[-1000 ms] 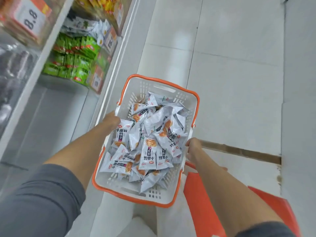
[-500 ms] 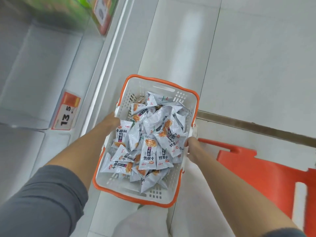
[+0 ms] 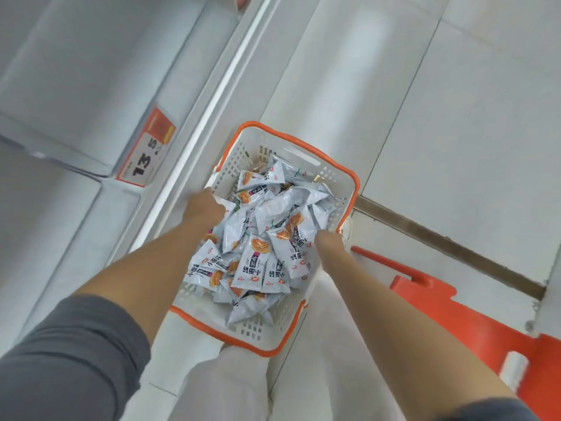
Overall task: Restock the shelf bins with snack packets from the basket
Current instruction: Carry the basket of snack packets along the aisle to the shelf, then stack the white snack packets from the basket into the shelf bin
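Note:
A white basket (image 3: pixel 303 153) with an orange rim hangs over the floor, held between both hands. Inside it lie several white snack packets (image 3: pixel 258 247) with orange pictures. My left hand (image 3: pixel 204 208) grips the basket's left rim, its fingers hidden past the edge. On the right rim my right hand (image 3: pixel 329 243) holds on, fingers also out of sight. To the left is a white shelf bin (image 3: pixel 76 86), seen from above, with nothing visible in it, and a price tag (image 3: pixel 147 153) reading 13.5 on its front.
An orange plastic stool or basket (image 3: pixel 473 323) stands on the floor at the lower right. A dark strip (image 3: pixel 449 247) crosses the white floor tiles. White trouser legs (image 3: pixel 224 387) show below the basket. The shelf's front rail (image 3: pixel 212 95) runs diagonally beside the basket.
The view has swung down from the green packets on the upper shelf to the lower bin. The basket has turned and drifted toward that bin. Both hands keep their hold.

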Available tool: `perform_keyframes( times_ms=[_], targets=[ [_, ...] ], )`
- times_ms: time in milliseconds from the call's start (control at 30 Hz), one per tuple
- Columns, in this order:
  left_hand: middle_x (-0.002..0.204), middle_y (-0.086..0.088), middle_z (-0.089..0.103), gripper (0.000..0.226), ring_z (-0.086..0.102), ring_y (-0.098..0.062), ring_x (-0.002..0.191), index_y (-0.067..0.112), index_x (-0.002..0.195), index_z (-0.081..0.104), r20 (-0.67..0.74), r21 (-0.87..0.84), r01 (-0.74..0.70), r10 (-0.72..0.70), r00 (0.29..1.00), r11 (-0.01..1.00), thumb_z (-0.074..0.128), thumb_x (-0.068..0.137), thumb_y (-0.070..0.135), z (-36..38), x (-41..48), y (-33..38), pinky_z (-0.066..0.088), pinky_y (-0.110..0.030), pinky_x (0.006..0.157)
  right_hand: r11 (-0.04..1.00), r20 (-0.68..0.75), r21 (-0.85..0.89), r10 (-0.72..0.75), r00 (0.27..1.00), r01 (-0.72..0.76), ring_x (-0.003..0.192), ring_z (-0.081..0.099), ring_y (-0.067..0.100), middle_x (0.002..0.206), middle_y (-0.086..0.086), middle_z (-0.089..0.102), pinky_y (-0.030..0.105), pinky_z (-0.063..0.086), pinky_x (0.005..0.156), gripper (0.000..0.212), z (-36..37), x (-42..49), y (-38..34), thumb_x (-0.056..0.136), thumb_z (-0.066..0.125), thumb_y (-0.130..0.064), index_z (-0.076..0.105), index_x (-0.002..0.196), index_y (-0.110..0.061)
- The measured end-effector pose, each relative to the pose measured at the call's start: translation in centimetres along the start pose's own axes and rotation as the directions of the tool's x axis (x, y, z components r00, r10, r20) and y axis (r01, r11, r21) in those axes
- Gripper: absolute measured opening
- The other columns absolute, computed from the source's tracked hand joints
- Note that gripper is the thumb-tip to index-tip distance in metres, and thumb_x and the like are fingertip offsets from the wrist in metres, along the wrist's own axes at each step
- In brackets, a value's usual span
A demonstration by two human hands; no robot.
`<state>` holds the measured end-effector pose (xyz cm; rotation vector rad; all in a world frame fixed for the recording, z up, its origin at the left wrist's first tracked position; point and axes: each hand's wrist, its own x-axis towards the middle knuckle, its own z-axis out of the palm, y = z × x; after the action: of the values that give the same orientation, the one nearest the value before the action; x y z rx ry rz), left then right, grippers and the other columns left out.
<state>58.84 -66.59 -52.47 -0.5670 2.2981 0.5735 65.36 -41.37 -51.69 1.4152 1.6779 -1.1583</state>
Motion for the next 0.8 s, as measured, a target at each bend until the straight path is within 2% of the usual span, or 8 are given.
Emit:
perform_keyframes(
  times_ms=[67, 133, 200, 267, 333, 400, 500, 800],
  targets=[
    [0.108, -0.011, 0.061, 0.034, 0.064, -0.031, 0.089, 0.007, 0.123, 0.054, -0.117, 0.003, 0.002, -0.002, 0.993, 1.000, 0.049, 0.089, 0.008, -0.2, -2.0, 1.1, 0.055, -0.040, 0.071, 0.960, -0.129, -0.135, -0.261, 0.957, 0.244, 0.112, 0.059, 0.030, 0.138, 0.015, 0.049, 0.036, 0.052, 0.080, 0.051, 0.9, -1.7, -3.0, 0.093, 0.046, -0.008, 0.037, 0.143, -0.004],
    [0.096, -0.012, 0.067, 0.020, 0.064, -0.029, 0.087, 0.004, 0.103, 0.062, -0.097, -0.090, 0.012, -0.021, 0.995, 0.996, 0.047, 0.092, 0.012, -0.7, -3.3, 2.5, 0.052, -0.041, 0.073, 0.847, 0.012, -0.266, -0.475, 0.880, 0.461, 0.098, 0.065, 0.027, 0.129, 0.013, 0.058, 0.036, 0.053, 0.074, 0.045, 1.9, -3.3, -5.9, 0.092, 0.044, -0.004, 0.046, 0.136, -0.008],
    [0.080, -0.010, 0.065, 0.025, 0.064, -0.026, 0.077, 0.004, 0.086, 0.064, -0.017, -0.134, -0.035, 0.033, 0.999, 0.990, 0.042, 0.094, 0.015, -1.4, -4.3, 4.0, 0.052, -0.039, 0.071, 0.723, 0.228, -0.391, -0.523, 0.821, 0.569, 0.082, 0.065, 0.026, 0.116, 0.011, 0.063, 0.040, 0.054, 0.070, 0.036, 2.7, -4.5, -8.4, 0.092, 0.041, -0.003, 0.056, 0.124, -0.009],
    [0.077, -0.009, 0.057, 0.024, 0.059, -0.024, 0.071, 0.010, 0.083, 0.059, 0.037, -0.126, -0.096, 0.101, 0.994, 0.987, 0.041, 0.096, 0.019, -1.9, -5.2, 5.0, 0.051, -0.039, 0.070, 0.599, 0.438, -0.474, -0.476, 0.763, 0.646, 0.082, 0.067, 0.029, 0.108, 0.011, 0.065, 0.040, 0.056, 0.071, 0.033, 3.3, -5.5, -10.1, 0.092, 0.041, -0.001, 0.061, 0.117, -0.008],
    [0.085, -0.014, 0.066, 0.024, 0.064, -0.028, 0.076, 0.009, 0.087, 0.062, 0.056, -0.171, -0.082, 0.093, 0.994, 0.982, 0.043, 0.096, 0.022, -2.4, -5.5, 5.4, 0.054, -0.042, 0.075, 0.485, 0.586, -0.527, -0.387, 0.711, 0.698, 0.074, 0.067, 0.022, 0.096, 0.008, 0.066, 0.029, 0.055, 0.058, 0.034, 3.5, -5.9, -11.1, 0.091, 0.040, 0.000, 0.062, 0.116, -0.008],
    [0.092, -0.010, 0.070, 0.021, 0.067, -0.028, 0.082, 0.012, 0.091, 0.064, 0.076, -0.232, -0.010, 0.028, 0.997, 0.973, 0.046, 0.094, 0.021, -2.6, -5.4, 5.5, 0.056, -0.042, 0.079, 0.355, 0.657, -0.570, -0.345, 0.670, 0.742, 0.054, 0.053, 0.010, 0.084, 0.002, 0.062, 0.015, 0.037, 0.038, 0.037, 3.3, -5.7, -11.8, 0.089, 0.040, 0.001, 0.062, 0.116, -0.012],
    [0.094, -0.011, 0.070, 0.017, 0.066, -0.027, 0.081, 0.010, 0.084, 0.059, 0.104, -0.343, 0.114, -0.083, 0.991, 0.932, 0.047, 0.092, 0.020, -2.5, -5.0, 5.7, 0.055, -0.044, 0.082, 0.228, 0.707, -0.611, -0.273, 0.652, 0.758, 0.048, 0.048, 0.010, 0.078, -0.001, 0.058, 0.019, 0.033, 0.037, 0.036, 3.1, -5.0, -13.1, 0.090, 0.039, -0.002, 0.059, 0.116, -0.017],
    [0.099, -0.009, 0.070, 0.014, 0.068, -0.030, 0.090, 0.023, 0.079, 0.060, 0.098, -0.525, 0.280, -0.270, 0.958, 0.804, 0.056, 0.093, 0.022, 1.0, -5.1, 4.2, 0.056, -0.042, 0.083, -0.151, 0.844, -0.535, -0.075, 0.531, 0.831, 0.061, 0.049, 0.009, 0.114, 0.006, 0.061, 0.024, 0.037, 0.048, 0.039, 4.5, -1.5, -16.6, 0.091, 0.040, -0.004, 0.057, 0.123, -0.015]
  ],
)
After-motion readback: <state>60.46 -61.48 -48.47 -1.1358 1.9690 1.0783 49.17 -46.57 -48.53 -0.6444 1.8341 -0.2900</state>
